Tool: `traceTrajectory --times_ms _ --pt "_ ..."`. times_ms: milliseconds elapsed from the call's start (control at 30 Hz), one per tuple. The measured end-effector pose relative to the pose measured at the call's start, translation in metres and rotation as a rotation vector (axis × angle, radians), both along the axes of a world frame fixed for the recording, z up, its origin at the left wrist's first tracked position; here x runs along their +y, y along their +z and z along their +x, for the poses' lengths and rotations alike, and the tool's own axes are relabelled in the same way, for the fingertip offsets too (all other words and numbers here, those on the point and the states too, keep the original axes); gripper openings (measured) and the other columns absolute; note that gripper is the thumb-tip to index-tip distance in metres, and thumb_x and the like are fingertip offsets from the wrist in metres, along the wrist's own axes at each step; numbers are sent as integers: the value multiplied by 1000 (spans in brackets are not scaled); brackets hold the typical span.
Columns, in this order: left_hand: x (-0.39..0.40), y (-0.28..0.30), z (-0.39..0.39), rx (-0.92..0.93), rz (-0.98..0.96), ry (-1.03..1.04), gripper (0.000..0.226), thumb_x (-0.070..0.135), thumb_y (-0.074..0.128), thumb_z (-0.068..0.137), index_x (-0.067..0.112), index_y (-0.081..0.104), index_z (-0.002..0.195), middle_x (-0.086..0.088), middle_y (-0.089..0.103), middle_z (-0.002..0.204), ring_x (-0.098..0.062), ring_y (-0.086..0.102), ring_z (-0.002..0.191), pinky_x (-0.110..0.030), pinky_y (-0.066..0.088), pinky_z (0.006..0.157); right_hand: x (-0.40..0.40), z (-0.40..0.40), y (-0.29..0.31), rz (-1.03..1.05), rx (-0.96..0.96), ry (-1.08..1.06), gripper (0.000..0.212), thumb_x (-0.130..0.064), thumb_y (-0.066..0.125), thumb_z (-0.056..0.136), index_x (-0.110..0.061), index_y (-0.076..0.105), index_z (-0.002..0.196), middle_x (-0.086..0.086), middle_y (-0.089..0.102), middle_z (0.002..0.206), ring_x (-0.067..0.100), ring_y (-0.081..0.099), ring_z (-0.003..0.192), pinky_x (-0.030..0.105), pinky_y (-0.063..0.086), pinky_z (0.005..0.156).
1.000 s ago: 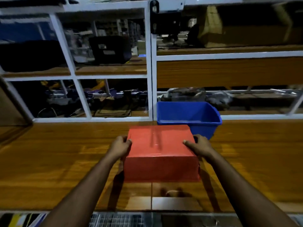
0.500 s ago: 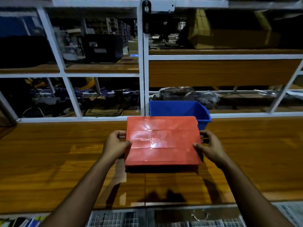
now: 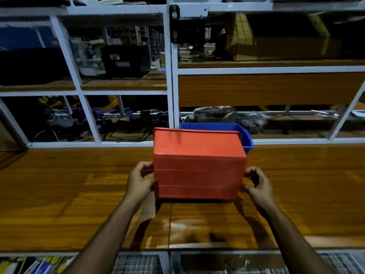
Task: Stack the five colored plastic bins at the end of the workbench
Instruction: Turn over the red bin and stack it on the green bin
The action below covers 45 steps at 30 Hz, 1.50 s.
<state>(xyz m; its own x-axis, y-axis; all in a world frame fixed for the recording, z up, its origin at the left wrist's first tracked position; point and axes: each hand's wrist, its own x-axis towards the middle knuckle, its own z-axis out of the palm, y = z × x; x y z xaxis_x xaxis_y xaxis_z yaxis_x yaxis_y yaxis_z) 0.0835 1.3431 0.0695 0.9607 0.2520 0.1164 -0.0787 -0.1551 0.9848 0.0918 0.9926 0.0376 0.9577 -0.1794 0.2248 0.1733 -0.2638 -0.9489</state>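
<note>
I hold a red plastic bin [image 3: 198, 167] off the wooden workbench [image 3: 69, 194], tilted so its ribbed underside faces me and its rim points away. My left hand [image 3: 140, 181] grips its left edge and my right hand [image 3: 256, 184] grips its right edge. Behind it, at the back of the bench, stands a blue plastic bin [image 3: 245, 135], open side up, mostly hidden by the red one. No other colored bins are in view.
A white metal shelf frame [image 3: 170, 91] rises right behind the bench, with dark cases, cardboard and bagged items on its wooden shelves. A wire mesh rack [image 3: 136, 264] runs below the bench's front edge.
The red bin has come up off the bench and tipped back, its rim now toward the blue bin. Both hands slid from its top to its lower side edges.
</note>
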Motion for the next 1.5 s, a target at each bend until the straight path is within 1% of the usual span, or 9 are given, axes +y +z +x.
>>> traceTrajectory --times_ms 167,267,333,433,567,800,1133,1367,1500 --pt "-17 -14 -4 110 -267 41 29 -20 33 74 4 49 76 -8 62 90 -18 54 74 -22 42 50 -2 -1 -26 -122 113 -77 54 24 58 70 -27 60 51 15 54 111 21 51 108 6 42 74" --pt "-21 -17 -12 144 -501 54 22 -5 34 89 8 47 76 -10 52 78 -17 51 62 -18 43 42 -4 -3 -32 123 158 -90 47 19 51 82 -21 53 57 12 62 109 30 59 107 30 51 77" --pt "-15 -17 -15 199 -595 1 30 29 37 102 9 55 88 -8 56 81 -16 59 62 -23 47 47 -4 -4 -25 366 193 -72 33 15 41 85 -13 45 70 13 64 103 33 61 97 39 53 70" --pt "-5 -10 -10 287 -435 -120 63 68 34 90 16 59 114 -7 59 91 -18 58 76 -33 43 60 -7 -3 -10 488 246 -42 18 -25 43 101 -16 60 104 11 65 97 25 63 96 46 57 75" --pt "-10 7 -6 317 -221 -145 44 41 60 90 6 59 116 -15 69 107 -20 67 87 -34 56 61 -8 4 -4 320 360 50 52 -67 47 89 -32 61 125 5 67 116 22 61 110 56 51 92" --pt "3 9 -2 289 -136 -207 36 1 72 80 5 52 109 -16 62 116 -31 66 103 -54 54 90 -17 3 6 285 304 118 31 -20 70 83 -16 62 113 14 64 121 23 64 98 44 52 90" --pt "4 -30 -7 286 80 -325 97 -20 75 63 32 30 130 1 55 117 -10 60 100 -21 54 60 -18 -18 -19 35 303 132 69 1 81 60 -18 51 119 -3 59 117 18 65 98 33 56 61" --pt "16 -72 -7 218 255 -301 112 34 94 41 33 40 139 5 61 127 -15 60 113 -39 54 90 -24 -20 -51 -271 357 52 71 -7 89 56 -20 53 116 5 68 98 11 64 78 16 49 54" --pt "23 -70 -2 222 282 -331 97 28 88 41 34 48 130 3 66 118 -14 64 104 -34 55 85 -34 -15 -41 -350 387 107 52 -7 82 62 -23 61 106 -3 70 90 21 70 80 23 54 58"
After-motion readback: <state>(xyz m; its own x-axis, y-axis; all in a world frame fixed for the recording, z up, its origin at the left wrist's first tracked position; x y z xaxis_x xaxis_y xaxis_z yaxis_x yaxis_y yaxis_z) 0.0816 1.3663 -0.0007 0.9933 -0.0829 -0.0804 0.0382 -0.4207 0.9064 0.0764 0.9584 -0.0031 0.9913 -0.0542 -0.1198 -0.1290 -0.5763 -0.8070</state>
